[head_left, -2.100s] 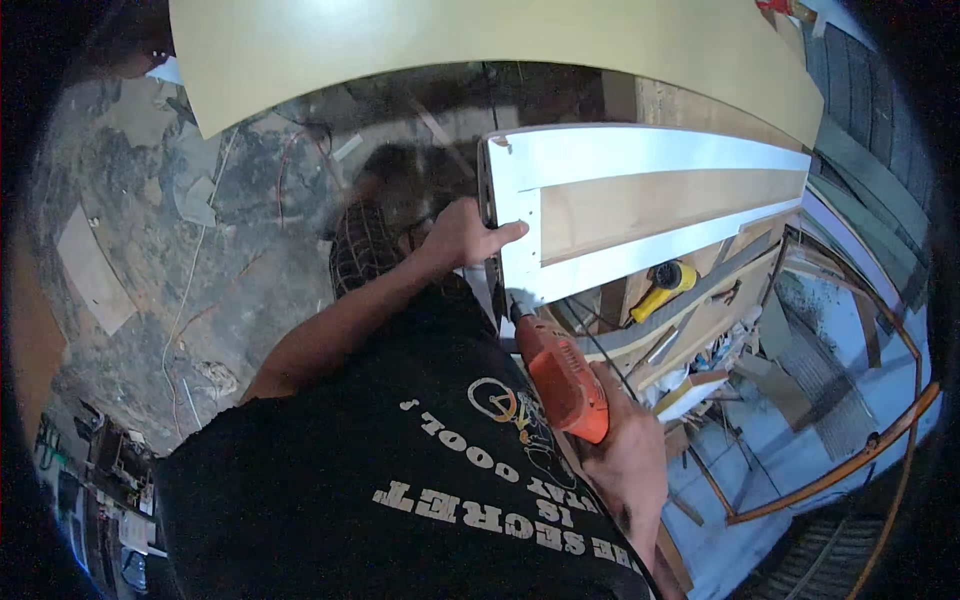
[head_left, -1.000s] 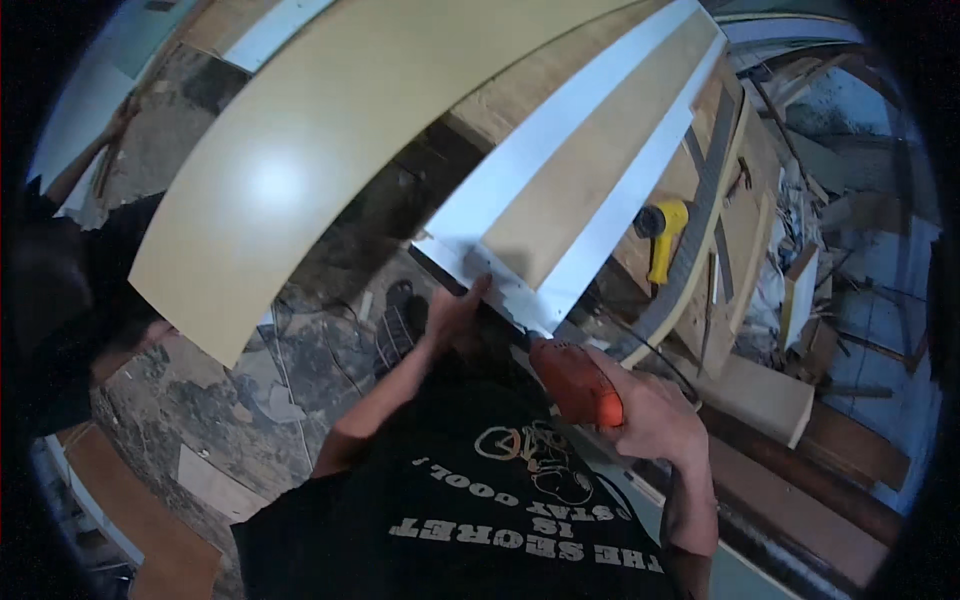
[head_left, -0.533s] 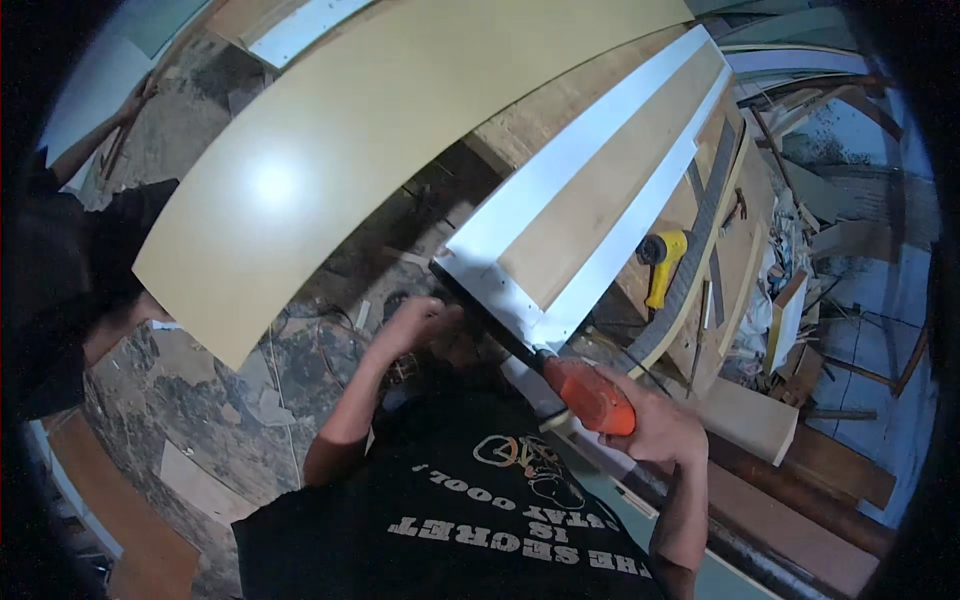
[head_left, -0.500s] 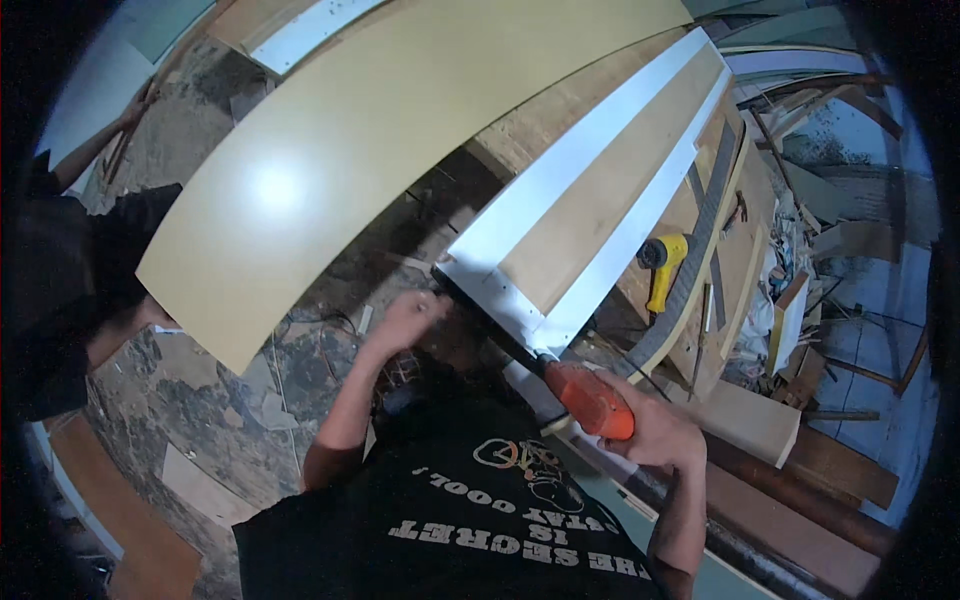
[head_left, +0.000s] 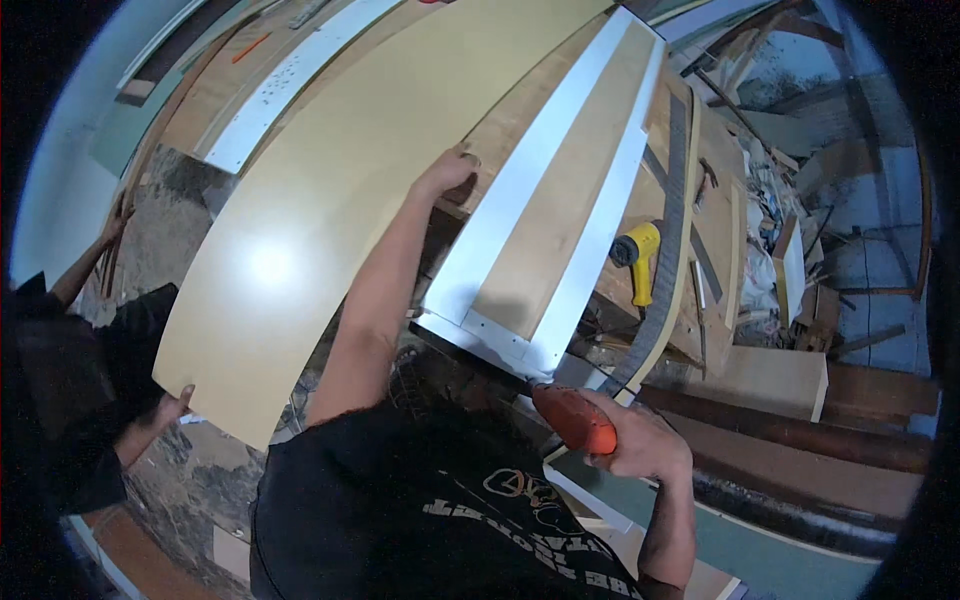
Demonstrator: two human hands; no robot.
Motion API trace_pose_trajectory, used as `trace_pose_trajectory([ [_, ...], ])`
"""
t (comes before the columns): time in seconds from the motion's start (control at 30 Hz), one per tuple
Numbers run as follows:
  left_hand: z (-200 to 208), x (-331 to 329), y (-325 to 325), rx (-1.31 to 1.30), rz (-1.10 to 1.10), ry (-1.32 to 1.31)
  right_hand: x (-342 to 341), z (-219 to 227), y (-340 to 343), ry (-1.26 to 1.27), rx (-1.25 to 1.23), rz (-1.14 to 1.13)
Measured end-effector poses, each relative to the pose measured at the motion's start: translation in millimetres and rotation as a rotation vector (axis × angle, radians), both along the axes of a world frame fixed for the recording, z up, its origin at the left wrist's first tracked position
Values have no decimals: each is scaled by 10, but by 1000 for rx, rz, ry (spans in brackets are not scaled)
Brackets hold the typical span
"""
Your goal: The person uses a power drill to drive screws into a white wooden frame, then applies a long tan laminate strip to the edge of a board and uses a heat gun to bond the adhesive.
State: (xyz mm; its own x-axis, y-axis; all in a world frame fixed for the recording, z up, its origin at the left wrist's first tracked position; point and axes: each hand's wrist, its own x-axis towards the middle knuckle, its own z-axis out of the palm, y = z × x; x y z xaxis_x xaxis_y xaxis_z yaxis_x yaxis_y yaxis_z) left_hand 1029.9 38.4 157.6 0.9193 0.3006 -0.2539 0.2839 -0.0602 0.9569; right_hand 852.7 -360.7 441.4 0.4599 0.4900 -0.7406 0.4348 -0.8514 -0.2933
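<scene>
Head view. The white-framed panel [head_left: 565, 190] is taken as landmark; it is seen lying lengthwise, its near end close to the wearer's body. The orange drill [head_left: 575, 420] is gripped by the right hand [head_left: 645, 440], fingers wrapped around it, with its tip held at the panel's near right corner; contact cannot be confirmed. The left hand [head_left: 450, 172] is placed left of the panel, beside the edge of the cream curved sheet [head_left: 380, 130]. Its fingers are curled; whether anything is gripped cannot be told. The sheet's near corner, farther left of the panel, is held by a co-worker's hand [head_left: 172, 408]. A yellow-and-black pistol-shaped tool [head_left: 643, 265] is noted right of the panel. Writing: pale block lettering and a line drawing are carried on the black shirt [head_left: 390, 500], nearer than the panel; the lettering is partly broken up by folds.
</scene>
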Motion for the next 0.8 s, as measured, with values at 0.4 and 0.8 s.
trace_pose_trajectory([
  [0.4, 273, -2484, -844, 434, 127, -382, -21, 35, -55, 10, 49, -97],
  [0.8, 88, -2780, -2003, 879, -571, -396, 51, 8, 142, -92, 49, -23],
])
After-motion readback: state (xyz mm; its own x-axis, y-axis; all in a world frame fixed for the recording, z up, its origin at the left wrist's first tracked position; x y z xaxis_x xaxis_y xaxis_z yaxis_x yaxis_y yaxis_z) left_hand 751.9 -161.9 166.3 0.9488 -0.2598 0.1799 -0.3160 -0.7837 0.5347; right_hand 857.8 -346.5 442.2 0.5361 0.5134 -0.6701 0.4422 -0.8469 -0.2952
